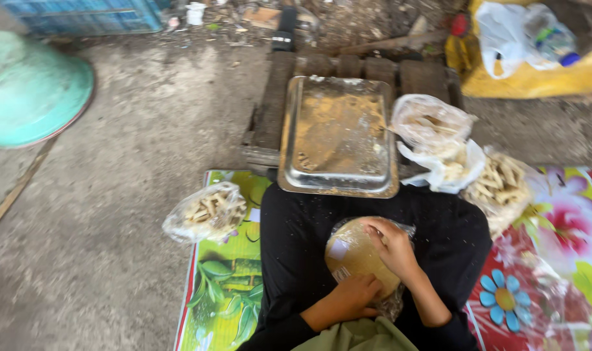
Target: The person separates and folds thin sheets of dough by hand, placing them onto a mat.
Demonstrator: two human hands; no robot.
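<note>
On my lap, over black trousers, lies a round stack of thin tan wrappers in a clear plastic pack [352,251]. My left hand [353,296] grips the pack's near edge from below. My right hand [393,246] rests on top of the stack at its right side, fingers curled over the plastic. In front of my knees sits a rectangular metal tray [338,134] dusted with crumbs and flour, with a few small pieces at its near left corner.
A clear bag of pale stick-shaped pieces [207,210] lies on the floral mat [221,279] at left. Several more bags of the same pieces [501,182] sit at right. A wooden pallet [273,107] holds the tray. A teal basin [29,91] stands far left.
</note>
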